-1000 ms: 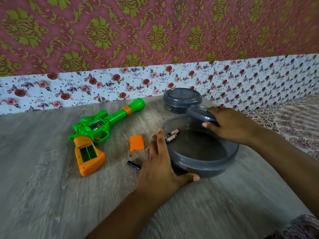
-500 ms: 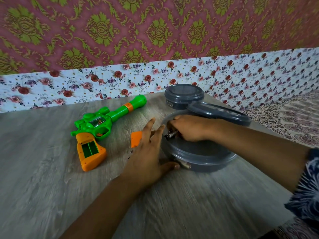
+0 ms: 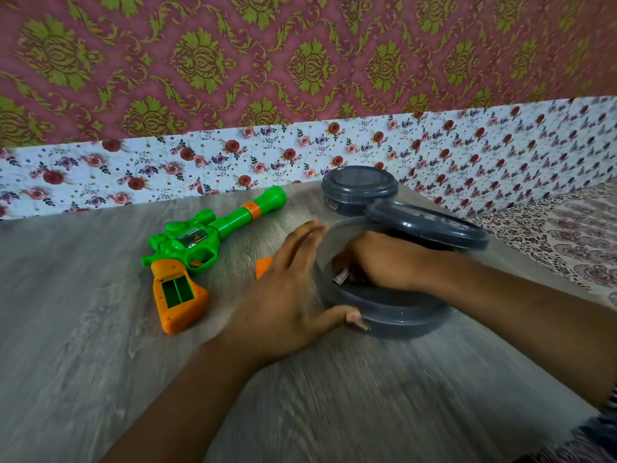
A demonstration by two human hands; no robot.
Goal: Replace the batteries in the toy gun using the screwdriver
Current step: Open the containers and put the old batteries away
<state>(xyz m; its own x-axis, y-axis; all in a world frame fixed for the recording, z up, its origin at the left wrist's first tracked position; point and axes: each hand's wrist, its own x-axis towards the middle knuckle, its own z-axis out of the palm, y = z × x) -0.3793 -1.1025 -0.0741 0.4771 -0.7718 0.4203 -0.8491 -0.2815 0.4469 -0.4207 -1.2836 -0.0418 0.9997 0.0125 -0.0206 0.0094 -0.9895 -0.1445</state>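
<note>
A home, prob. a living rm; maroon-and-gold damask wallpaper (image 3: 300, 61) w/ a floral border strip (image 3: 167, 168) along the tabletop's (image 3: 100, 362) far edge; patterned bedspread-type fabric (image 3: 561, 235) past its right edge.

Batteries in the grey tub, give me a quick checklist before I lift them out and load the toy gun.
1. Right hand has a battery in its fingers: ok.
2. Second battery also held: cannot tell, hidden by the hand.
3. Left hand steadies the grey tub with flat fingers: ok.
4. Tub's lid out of the way, propped on the far rim: ok.
5. Toy gun compartment open and empty: ok.
6. Orange cover within reach: ok, partly hidden.
</note>
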